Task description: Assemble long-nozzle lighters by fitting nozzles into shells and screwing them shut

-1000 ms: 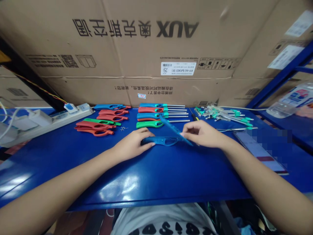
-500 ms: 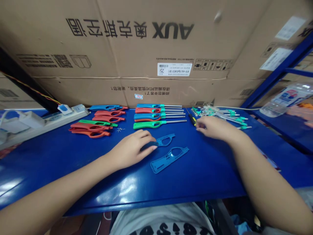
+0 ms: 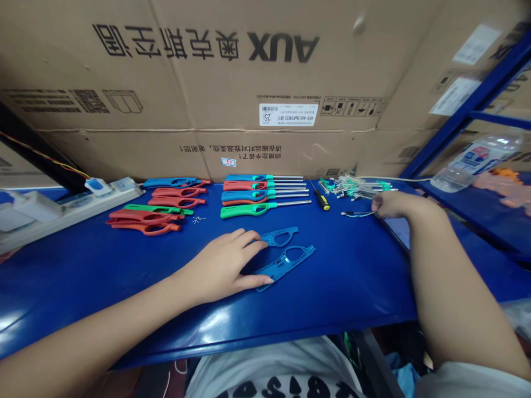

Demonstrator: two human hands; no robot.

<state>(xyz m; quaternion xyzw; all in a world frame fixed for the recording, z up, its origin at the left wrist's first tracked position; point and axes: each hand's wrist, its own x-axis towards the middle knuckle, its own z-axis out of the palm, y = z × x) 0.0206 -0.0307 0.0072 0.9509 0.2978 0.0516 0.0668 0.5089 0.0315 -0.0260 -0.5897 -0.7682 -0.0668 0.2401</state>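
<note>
My left hand (image 3: 232, 262) rests over two blue lighter shell halves with its fingers apart, fingertips on the upper shell (image 3: 280, 237) and thumb on the left end of the lower shell (image 3: 288, 264). To the right, my right hand (image 3: 384, 204) is closed on a small part with thin wires (image 3: 357, 214) that sticks out to the left. Behind that hand lies a pile of metal rods with green ends (image 3: 357, 187). A black and yellow screwdriver (image 3: 322, 199) lies left of the pile.
Several lighters with metal rods (image 3: 249, 210) lie in a column at the back middle. Red, green and blue shells (image 3: 145, 216) and small screws (image 3: 198, 220) are further left, near a power strip (image 3: 74, 213). A dark flat device (image 3: 399, 231) and a bottle (image 3: 477, 160) are at the right.
My right hand has moved right, from beside the screwdriver, and now has the wired part. My left thumb has shifted down onto the lower shell. The view has shifted slightly.
</note>
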